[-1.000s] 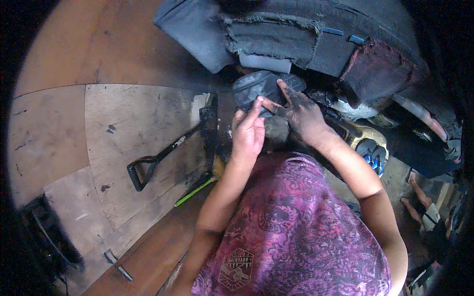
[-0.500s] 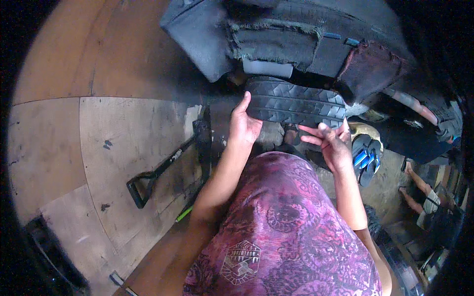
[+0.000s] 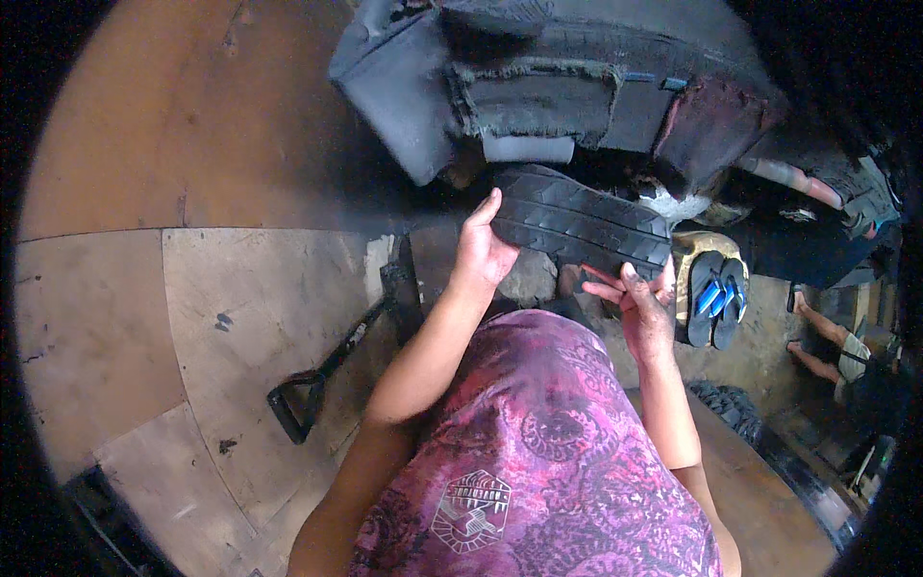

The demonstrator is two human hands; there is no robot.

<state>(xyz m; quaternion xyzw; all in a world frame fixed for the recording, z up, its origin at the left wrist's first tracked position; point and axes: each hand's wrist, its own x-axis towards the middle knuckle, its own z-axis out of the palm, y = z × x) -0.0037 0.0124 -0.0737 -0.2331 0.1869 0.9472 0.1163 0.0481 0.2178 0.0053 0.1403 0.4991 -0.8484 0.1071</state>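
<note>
A black piece of tire tread (image 3: 582, 219), curved and cut with slanted grooves, is held up in front of my body. My left hand (image 3: 486, 245) is closed on its left end, thumb lying along the edge. At the lower right corner, my right hand (image 3: 642, 300) pinches the rubber with the thumb in front; some of its fingers are partly hidden behind the piece. The rubber slopes downward to the right. Just beyond it hang dark, frayed cloths with patches (image 3: 538, 101), and a pale rolled shape (image 3: 527, 149) shows under them.
A dark D-handled shovel (image 3: 351, 337) leans at left over wooden boards (image 3: 260, 317). Black flip-flops with blue straps (image 3: 716, 300) rest at right on a tan surface. Farther right are another person's bare legs (image 3: 819, 338). Dark rubber pieces (image 3: 731, 412) lie behind my right arm.
The tire tread has tilted, its right end now lower. My right hand has gone down with it, thumb now pressed on the front. My left hand keeps its grip. The whole view has shifted slightly.
</note>
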